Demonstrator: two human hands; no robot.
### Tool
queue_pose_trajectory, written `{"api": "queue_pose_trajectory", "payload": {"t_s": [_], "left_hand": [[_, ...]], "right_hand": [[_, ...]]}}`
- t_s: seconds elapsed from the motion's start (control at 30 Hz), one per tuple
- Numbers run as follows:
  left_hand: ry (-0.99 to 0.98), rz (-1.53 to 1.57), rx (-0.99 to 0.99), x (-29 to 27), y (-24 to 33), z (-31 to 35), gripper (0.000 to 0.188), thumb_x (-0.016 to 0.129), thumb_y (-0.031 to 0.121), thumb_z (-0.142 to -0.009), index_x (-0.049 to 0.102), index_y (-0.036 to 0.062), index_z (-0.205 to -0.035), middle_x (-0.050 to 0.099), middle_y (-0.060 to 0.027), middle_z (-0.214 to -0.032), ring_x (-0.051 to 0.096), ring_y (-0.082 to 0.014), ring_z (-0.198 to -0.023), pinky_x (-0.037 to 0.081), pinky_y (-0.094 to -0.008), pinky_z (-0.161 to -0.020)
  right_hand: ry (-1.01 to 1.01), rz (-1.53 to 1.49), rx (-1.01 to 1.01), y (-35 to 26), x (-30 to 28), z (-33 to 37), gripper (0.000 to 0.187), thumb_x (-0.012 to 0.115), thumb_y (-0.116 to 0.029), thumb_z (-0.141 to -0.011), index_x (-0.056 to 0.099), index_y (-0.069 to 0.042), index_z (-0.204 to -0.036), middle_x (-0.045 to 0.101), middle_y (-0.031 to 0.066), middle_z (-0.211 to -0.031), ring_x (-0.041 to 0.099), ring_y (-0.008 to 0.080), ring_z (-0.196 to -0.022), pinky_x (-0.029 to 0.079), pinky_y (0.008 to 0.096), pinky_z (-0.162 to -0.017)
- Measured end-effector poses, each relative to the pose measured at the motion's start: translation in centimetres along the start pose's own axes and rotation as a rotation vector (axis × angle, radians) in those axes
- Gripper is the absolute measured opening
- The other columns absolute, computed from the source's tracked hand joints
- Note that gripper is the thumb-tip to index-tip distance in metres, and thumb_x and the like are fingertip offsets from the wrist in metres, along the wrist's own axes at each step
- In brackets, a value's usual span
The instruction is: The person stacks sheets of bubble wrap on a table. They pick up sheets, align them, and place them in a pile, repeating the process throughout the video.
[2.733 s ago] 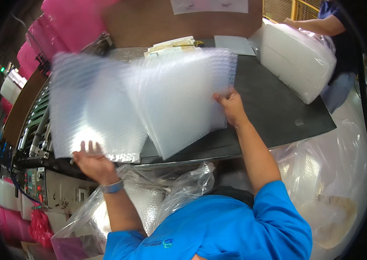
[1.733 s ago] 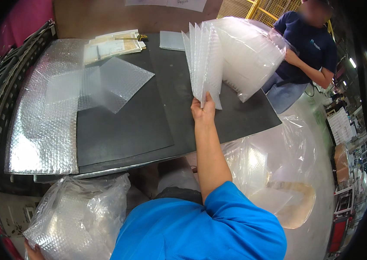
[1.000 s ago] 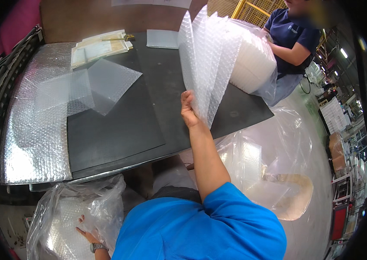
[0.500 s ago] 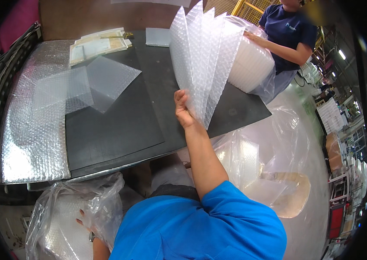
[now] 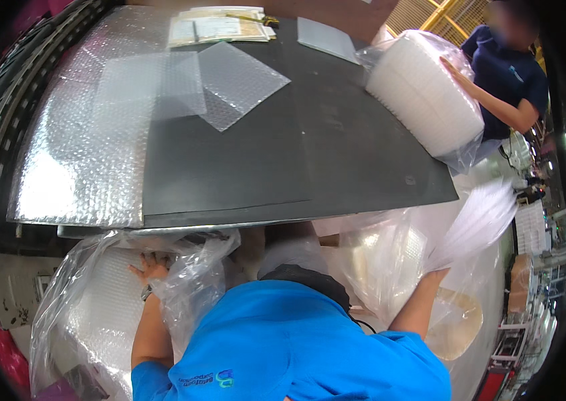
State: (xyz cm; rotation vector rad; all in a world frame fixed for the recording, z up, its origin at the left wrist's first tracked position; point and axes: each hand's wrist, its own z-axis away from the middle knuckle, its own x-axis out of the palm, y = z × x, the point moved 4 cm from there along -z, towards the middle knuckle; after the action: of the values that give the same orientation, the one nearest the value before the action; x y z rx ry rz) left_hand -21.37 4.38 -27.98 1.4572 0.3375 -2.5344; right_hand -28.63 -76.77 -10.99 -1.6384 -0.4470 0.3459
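I see the right hand (image 5: 436, 275) grasping bubble sheets (image 5: 475, 219), their length slanting up-right from it, the left hand (image 5: 153, 269) splayed.

Wearer: bright blue short-sleeved cloth shirt (image 5: 296, 341), lower centre of frame, creased across the front. Small round blue, purple and green emblem (image 5: 225, 378) toward bottom edge, dark lettering alongside. Black cloth (image 5: 310, 277) at waist, above the blue hem. Left hand (image 5: 155, 269) bare; greyish wristwatch (image 5: 147, 292) on that wrist, lower left; dial detail too small to read.
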Motion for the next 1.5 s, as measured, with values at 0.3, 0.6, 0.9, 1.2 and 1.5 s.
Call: {"api": "queue_pose_trajectory", "payload": {"t_s": [0.3, 0.6, 0.9, 1.2, 1.5], "left_hand": [[0.154, 0.179, 0.088, -0.6, 0.5, 1.4, 0.044, 0.051, 0.043, -0.078, 0.053, 0.0202, -0.116, 0.034, -0.0138, -0.137, 0.023, -0.0348, -0.130, 0.010, -0.0666, -0.097], [-0.229, 0.941, 0.682, -8.9, 9.9, 12.1, 0.075, 0.056, 0.037, -0.079, 0.016, 0.0166, -0.140, 0.013, -0.0193, -0.144, 0.018, -0.0342, -0.132, 0.019, -0.0417, -0.107], [-0.516, 1.073, 1.193, -14.1, 14.7, 15.5, 0.077, 0.058, 0.046, -0.079, 0.018, 0.0208, -0.140, 0.010, -0.0199, -0.145, 0.009, -0.0311, -0.134, 0.018, -0.0432, -0.107], [-0.276, 1.047, 1.013, -10.3, 13.3, 12.7, 0.070, 0.052, 0.048, -0.083, 0.025, 0.0150, -0.138, 0.023, -0.0154, -0.142, 0.014, -0.0282, -0.134, 0.017, -0.0390, -0.108], [-0.208, 1.069, 0.909, -11.4, 12.7, 12.9, 0.061, 0.053, 0.043, -0.084, 0.034, 0.0125, -0.134, 0.034, -0.0135, -0.136, 0.032, -0.0271, -0.126, 0.028, -0.0383, -0.104]], "right_hand": [[0.629, 0.691, 0.536, 8.3, -9.5, 14.9, 0.054, 0.052, -0.019, -0.083, 0.033, -0.005, -0.131, 0.041, 0.0176, -0.128, 0.050, 0.0307, -0.107, 0.043, 0.0444, -0.086], [-0.272, 0.402, -0.302, -4.4, 15.1, 8.1, 0.036, 0.058, -0.019, -0.084, 0.050, -0.001, -0.113, 0.053, 0.0095, -0.096, 0.053, 0.0164, -0.079, 0.045, 0.0286, -0.068], [-1.812, -0.864, -0.751, -27.6, 32.9, 32.3, 0.011, 0.062, -0.009, -0.077, 0.059, -0.005, -0.087, 0.055, 0.0051, -0.071, 0.048, 0.0103, -0.051, 0.037, 0.0238, -0.047], [-2.024, -1.080, -0.765, -35.9, 32.4, 36.2, 0.018, 0.060, -0.007, -0.059, 0.041, -0.010, -0.059, 0.039, -0.0019, -0.053, 0.035, 0.0118, -0.044, 0.027, 0.0276, -0.041], [-2.263, -0.940, -0.730, -36.5, 31.3, 34.4, 0.016, 0.056, -0.003, -0.060, 0.043, -0.011, -0.058, 0.039, -0.0029, -0.054, 0.035, 0.0093, -0.042, 0.024, 0.0261, -0.039]]}}
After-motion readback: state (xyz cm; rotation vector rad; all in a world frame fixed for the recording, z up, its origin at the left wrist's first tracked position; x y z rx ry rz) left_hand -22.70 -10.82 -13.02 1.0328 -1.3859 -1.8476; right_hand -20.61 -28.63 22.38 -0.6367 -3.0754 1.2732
